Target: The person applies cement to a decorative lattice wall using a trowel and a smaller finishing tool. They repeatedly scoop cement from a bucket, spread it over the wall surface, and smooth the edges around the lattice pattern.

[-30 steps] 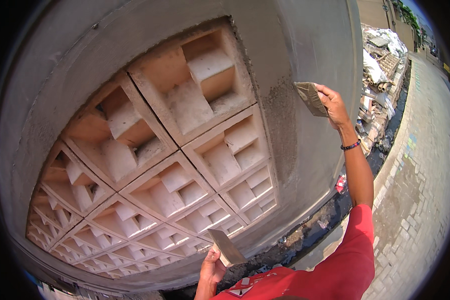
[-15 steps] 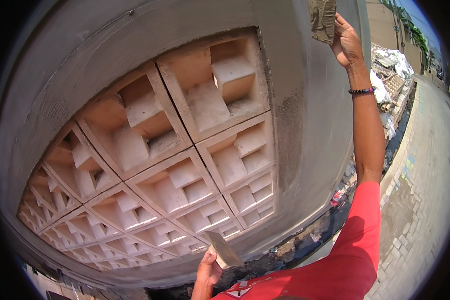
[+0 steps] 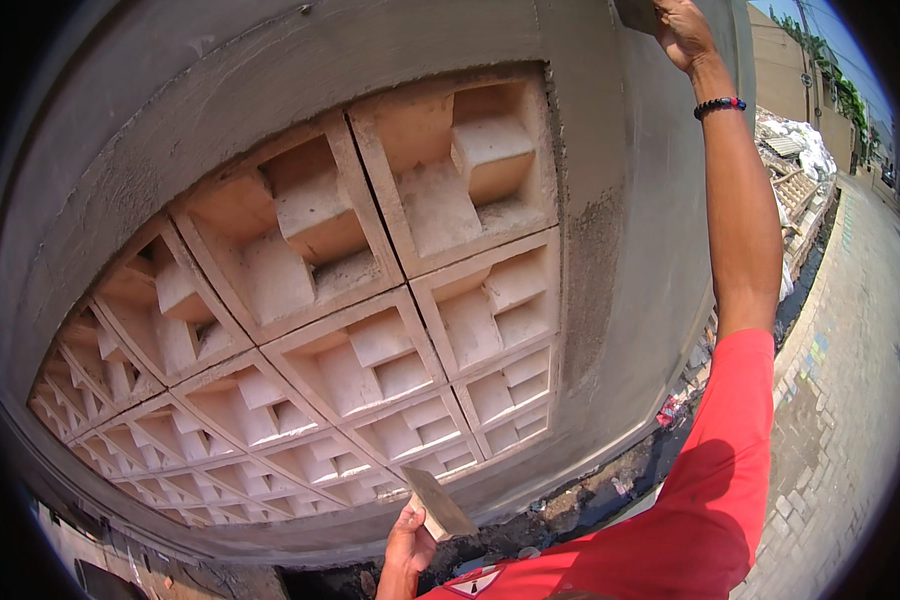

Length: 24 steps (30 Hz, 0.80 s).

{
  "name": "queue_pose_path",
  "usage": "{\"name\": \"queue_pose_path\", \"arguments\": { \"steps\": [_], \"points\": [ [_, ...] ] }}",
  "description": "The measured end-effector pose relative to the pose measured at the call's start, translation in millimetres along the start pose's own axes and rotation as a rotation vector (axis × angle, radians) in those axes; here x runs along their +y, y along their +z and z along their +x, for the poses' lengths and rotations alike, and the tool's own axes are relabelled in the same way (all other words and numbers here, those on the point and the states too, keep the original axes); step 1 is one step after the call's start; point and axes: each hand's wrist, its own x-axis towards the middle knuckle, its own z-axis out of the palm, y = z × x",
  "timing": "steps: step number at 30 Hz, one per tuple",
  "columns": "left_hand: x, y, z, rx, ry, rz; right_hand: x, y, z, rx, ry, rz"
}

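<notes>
My right hand [image 3: 682,30] is raised high against the grey plastered wall [image 3: 630,240], closed on a dark flat trowel [image 3: 633,15], mostly cut off by the upper edge. My left hand [image 3: 410,530] grips a flat rectangular board [image 3: 440,500] near the bottom centre, below a panel of pale, pinkish ventilation blocks [image 3: 335,130] with stepped square recesses. Beside the panel's right edge runs a darker strip of rough, damp-looking plaster [image 3: 592,260].
To the right, a pile of white sacks and debris [image 3: 795,150] lines a dark drainage gutter [image 3: 650,450] along the wall's foot. A paved lane [image 3: 835,400] runs past it toward a beige wall [image 3: 775,65] with poles and greenery.
My right hand has moved upward along the wall with the trowel, which is now partly out of frame. The view has shifted, and the left hand with its board sits slightly lower and further left.
</notes>
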Motion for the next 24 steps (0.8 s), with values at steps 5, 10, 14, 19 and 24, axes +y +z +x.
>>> {"name": "queue_pose_path", "arguments": {
  "steps": [5, 10, 14, 19, 24],
  "points": [
    [0.5, 1.3, 3.2, -0.032, -0.031, -0.006, 36.8, -24.1, -7.9, -0.084, 0.024, 0.054],
    [3.6, -1.0, 4.9, -0.054, -0.057, -0.055, 54.5, -37.4, -47.9, -0.192, 0.175, 0.565],
    [1.9, -6.0, 9.9, -0.01, -0.067, -0.056, 9.2, -52.6, -32.1, -0.053, 0.162, 0.27],
    [0.9, -13.8, 16.9, -0.051, -0.056, -0.074, -40.3, -49.8, 10.8, -0.042, 0.144, -0.282],
    [-3.7, -13.9, 19.7, 0.008, -0.068, -0.083, -85.0, -13.1, 34.8, -0.139, 0.076, -0.499]
  ]
}}
